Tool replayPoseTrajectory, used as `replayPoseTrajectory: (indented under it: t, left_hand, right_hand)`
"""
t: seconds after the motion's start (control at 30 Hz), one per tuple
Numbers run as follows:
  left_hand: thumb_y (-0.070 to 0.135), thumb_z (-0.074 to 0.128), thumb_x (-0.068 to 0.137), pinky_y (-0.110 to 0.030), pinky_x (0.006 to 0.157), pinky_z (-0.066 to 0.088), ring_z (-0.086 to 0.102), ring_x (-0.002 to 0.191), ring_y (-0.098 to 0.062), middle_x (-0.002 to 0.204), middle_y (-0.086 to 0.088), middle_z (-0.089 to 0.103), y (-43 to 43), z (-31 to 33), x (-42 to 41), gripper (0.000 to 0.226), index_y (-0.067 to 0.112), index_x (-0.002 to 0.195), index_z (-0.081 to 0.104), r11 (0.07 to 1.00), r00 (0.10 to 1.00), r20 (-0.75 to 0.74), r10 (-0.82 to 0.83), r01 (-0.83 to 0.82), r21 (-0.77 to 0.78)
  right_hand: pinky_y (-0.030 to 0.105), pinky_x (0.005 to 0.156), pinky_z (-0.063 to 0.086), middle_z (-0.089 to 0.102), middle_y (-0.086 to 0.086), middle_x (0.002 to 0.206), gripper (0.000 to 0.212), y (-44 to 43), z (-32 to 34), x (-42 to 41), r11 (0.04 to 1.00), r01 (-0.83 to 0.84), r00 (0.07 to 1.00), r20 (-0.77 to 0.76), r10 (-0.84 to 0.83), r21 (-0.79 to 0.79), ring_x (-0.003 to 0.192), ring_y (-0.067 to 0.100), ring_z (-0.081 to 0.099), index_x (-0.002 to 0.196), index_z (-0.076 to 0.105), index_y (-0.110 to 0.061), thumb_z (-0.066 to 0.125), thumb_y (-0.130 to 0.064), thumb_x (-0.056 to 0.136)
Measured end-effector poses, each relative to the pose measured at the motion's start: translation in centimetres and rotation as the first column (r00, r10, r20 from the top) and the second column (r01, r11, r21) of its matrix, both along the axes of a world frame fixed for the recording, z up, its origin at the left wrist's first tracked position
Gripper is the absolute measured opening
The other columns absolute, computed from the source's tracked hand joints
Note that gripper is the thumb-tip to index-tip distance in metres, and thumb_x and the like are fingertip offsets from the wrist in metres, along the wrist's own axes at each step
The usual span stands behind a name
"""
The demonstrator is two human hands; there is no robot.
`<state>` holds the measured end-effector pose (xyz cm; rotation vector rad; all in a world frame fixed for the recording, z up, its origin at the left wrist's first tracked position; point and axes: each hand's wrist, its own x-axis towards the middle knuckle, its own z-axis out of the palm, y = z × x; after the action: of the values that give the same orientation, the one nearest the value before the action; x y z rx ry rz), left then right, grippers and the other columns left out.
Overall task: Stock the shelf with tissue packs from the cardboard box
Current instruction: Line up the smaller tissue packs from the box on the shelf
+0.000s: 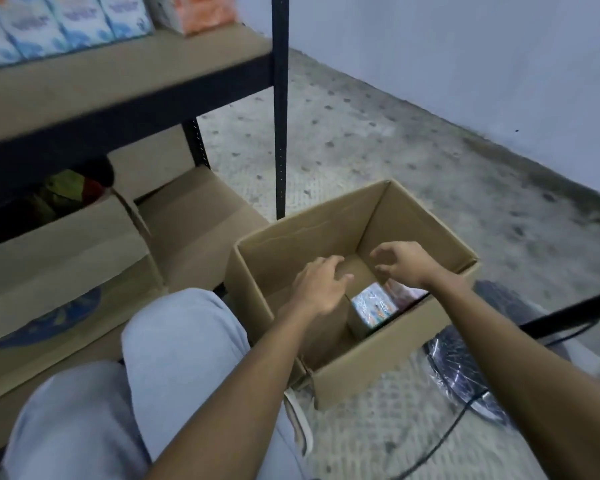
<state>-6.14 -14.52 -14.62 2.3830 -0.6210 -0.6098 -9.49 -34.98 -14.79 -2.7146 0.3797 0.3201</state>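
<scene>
Head cam: your left hand [321, 284] and right hand [404, 263] hover over the cardboard box [388, 355], fingers spread, holding nothing. Tissue pack [373, 306] lies at box bottom, near right wall. Probably light, soft, slick wrap; grip by both ends.

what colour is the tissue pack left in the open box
Light blue and white with orange touches, though blurred; the tissue pack shows in the head view, low in the cardboard box.

Two hands, left [317, 284], right [404, 263], three cardboard boxes [378, 368] [63, 258] [194, 216], one fan [465, 372]
</scene>
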Motion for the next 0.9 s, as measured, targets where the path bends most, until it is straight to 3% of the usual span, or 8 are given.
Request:
replayPoseTrajectory:
  t: [0.27, 0.53, 0.7, 0.8, 0.9]
  left_hand:
    - [0.046, 0.051, 0.092, -0.039, 0.109, 0.034, 0.040, 0.133, -0.027, 0.142, -0.009, 0.046, -5.5, -5.2, 1.0, 0.056, 0.019, 0.140, 0.043, 1.000, 0.977, -0.212, -0.006, 0.002, -0.017]
    - [0.047, 0.050, 0.091, -0.040, 0.104, 0.037, 0.043, 0.129, -0.028, 0.138, -0.008, 0.050, -9.3, -8.5, 0.6, 0.050, 0.018, 0.131, 0.049, 1.000, 0.965, -0.260, -0.028, 0.024, -0.018]
    - [0.049, 0.053, 0.089, -0.041, 0.104, 0.037, 0.041, 0.129, -0.032, 0.138, -0.012, 0.047, -10.9, -10.6, -0.1, 0.056, 0.016, 0.134, 0.046, 1.000, 0.917, -0.400, -0.002, -0.010, -0.028]
    - [0.049, 0.054, 0.089, -0.042, 0.107, 0.034, 0.035, 0.133, -0.032, 0.142, -0.013, 0.042, -11.5, -11.5, -0.5, 0.060, 0.019, 0.139, 0.040, 0.998, 0.887, -0.461, 0.020, -0.043, -0.039]
    - [0.054, 0.054, 0.087, -0.043, 0.106, 0.034, 0.037, 0.131, -0.031, 0.140, -0.011, 0.045, -11.6, -12.2, -0.3, 0.061, 0.021, 0.136, 0.042, 0.998, 0.901, -0.430, 0.057, -0.069, -0.013]
  right_hand:
    - [0.047, 0.100, 0.040, 0.053, -0.001, 0.133, 0.044, -3.7, -4.0, 1.1, 0.977, -0.050, 0.986, -0.164, 0.016, -0.207, 0.130, 0.022, 0.038, 0.124, 0.055, -0.028, 0.063, -0.040, 0.082]
    - [0.046, 0.105, 0.030, 0.043, 0.007, 0.142, 0.059, -5.7, -6.8, 1.9, 0.964, -0.081, 0.941, -0.337, -0.009, -0.252, 0.138, 0.028, 0.026, 0.135, 0.044, -0.024, 0.062, -0.045, 0.082]
    - [0.046, 0.107, 0.025, 0.039, 0.007, 0.146, 0.064, -6.3, -8.2, 2.2, 0.953, -0.139, 0.887, -0.462, -0.001, -0.270, 0.139, 0.030, 0.023, 0.136, 0.040, -0.024, 0.061, -0.050, 0.081]
    - [0.045, 0.106, 0.026, 0.037, 0.005, 0.147, 0.063, -6.3, -8.5, 2.2, 0.944, -0.178, 0.863, -0.505, 0.014, -0.278, 0.136, 0.030, 0.025, 0.138, 0.038, -0.026, 0.058, -0.049, 0.083]
    - [0.047, 0.100, 0.032, 0.040, 0.003, 0.143, 0.062, -6.2, -8.8, 2.4, 0.954, -0.178, 0.847, -0.531, 0.024, -0.242, 0.132, 0.031, 0.027, 0.136, 0.039, -0.029, 0.062, -0.048, 0.081]
